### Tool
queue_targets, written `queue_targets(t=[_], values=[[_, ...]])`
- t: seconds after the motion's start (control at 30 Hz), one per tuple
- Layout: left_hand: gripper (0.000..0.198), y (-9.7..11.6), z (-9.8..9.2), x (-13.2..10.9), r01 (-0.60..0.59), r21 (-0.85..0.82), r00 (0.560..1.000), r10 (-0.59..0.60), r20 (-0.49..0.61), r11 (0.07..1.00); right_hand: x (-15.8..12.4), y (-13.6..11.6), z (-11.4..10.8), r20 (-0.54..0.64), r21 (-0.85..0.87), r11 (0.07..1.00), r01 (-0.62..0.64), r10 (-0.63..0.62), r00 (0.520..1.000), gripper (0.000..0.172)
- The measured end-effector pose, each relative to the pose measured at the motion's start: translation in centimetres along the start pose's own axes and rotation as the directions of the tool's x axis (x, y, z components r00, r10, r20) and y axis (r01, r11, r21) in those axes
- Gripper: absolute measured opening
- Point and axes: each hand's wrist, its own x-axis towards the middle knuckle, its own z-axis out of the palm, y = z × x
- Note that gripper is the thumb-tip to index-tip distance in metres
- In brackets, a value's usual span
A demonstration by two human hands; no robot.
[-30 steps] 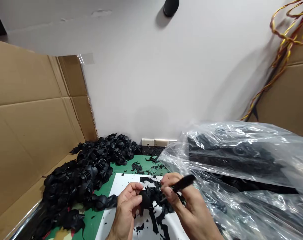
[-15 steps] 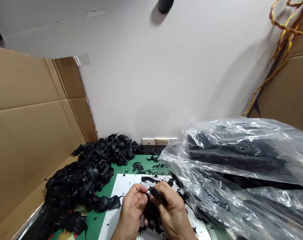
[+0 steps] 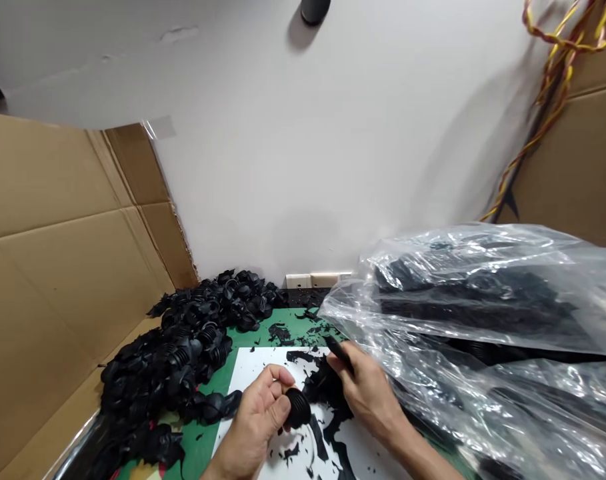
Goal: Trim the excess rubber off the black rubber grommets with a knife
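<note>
Black and finely ribbed, a round part (image 3: 297, 408) is pinched between the thumb and fingers of the left hand (image 3: 260, 417) over a white sheet (image 3: 247, 363), its left edge covered by the grip. The right hand (image 3: 367, 381) is closed around a black handle (image 3: 339, 350) — the other end cannot be seen. Dark scraps (image 3: 319, 437) blur into a clump beside it. Glossy clear plastic (image 3: 463, 327) obscures black contents and crowds the right; heaped black parts (image 3: 183, 353) fill the left beside cardboard (image 3: 57, 280).
</note>
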Motion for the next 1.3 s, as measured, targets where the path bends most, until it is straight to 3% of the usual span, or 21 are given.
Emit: queue_targets(t=[0.3, 0.4, 0.47, 0.57, 0.7, 0.77, 0.87, 0.93, 1.03, 1.1, 1.2, 1.3], values=[[0.025, -0.5, 0.3, -0.3, -0.031, 0.027, 0.998, 0.033, -0.059, 0.999, -1.7, -3.4, -0.7, 0.081, 0.397, 0.911, 0.108, -0.152, 0.985, 0.013], [0.025, -0.5, 0.5, -0.1, -0.048, 0.067, 0.998, 0.050, -0.042, 0.997, -2.4, -4.4, 0.2, 0.184, 0.492, 0.870, 0.037, -0.146, 0.972, 0.010], [0.023, -0.5, 0.6, -0.1, -0.039, 0.089, 0.998, 0.044, -0.054, 0.995, -2.9, -4.7, 1.0, 0.183, 0.530, 0.848, 0.003, -0.117, 0.976, 0.013], [0.024, -0.6, 0.8, -0.3, -0.045, 0.107, 0.995, 0.054, -0.082, 0.993, -3.0, -4.1, 2.0, 0.087, 0.468, 0.883, 0.018, -0.066, 0.994, 0.023], [0.035, -0.7, 0.8, -0.7, -0.129, 0.043, 0.984, 0.134, -0.119, 0.991, -1.8, -1.9, 1.6, -0.073, 0.287, 0.950, -0.126, 0.153, 0.986, 0.026], [0.035, -0.7, 0.7, -0.6, -0.156, -0.001, 0.971, 0.153, -0.185, 0.988, -1.1, -1.0, 0.9, -0.097, 0.262, 0.952, -0.161, 0.192, 0.977, 0.027], [0.034, -0.4, 0.5, -0.3, -0.153, -0.079, 0.955, 0.127, -0.267, 0.985, -0.8, -0.7, 0.1, -0.070, 0.255, 0.961, -0.107, 0.129, 0.989, 0.023], [0.031, -0.3, 0.3, 0.0, -0.108, -0.168, 0.946, 0.050, -0.319, 0.980, -1.1, -1.0, 0.0, -0.054, 0.272, 0.961, -0.055, 0.073, 0.996, 0.019], [0.017, -0.5, 0.1, 0.4, -0.021, -0.282, 0.899, -0.105, -0.425, 0.959, -1.8, -1.6, 0.3, -0.037, 0.326, 0.945, 0.003, 0.009, 0.999, 0.017], [0.009, -0.7, 0.2, 0.6, -0.003, -0.307, 0.872, -0.148, -0.466, 0.952, -2.3, -2.0, 0.8, 0.003, 0.382, 0.922, 0.060, -0.066, 0.998, 0.015], [0.008, -1.0, 0.6, 0.4, -0.008, -0.326, 0.871, -0.154, -0.467, 0.945, -2.9, -2.4, 1.8, 0.033, 0.464, 0.876, 0.134, -0.168, 0.985, 0.019], [0.015, -1.1, 1.0, 0.1, 0.030, -0.358, 0.905, -0.177, -0.387, 0.933, -3.2, -2.8, 2.9, 0.003, 0.494, 0.860, 0.126, -0.146, 0.989, 0.007]])
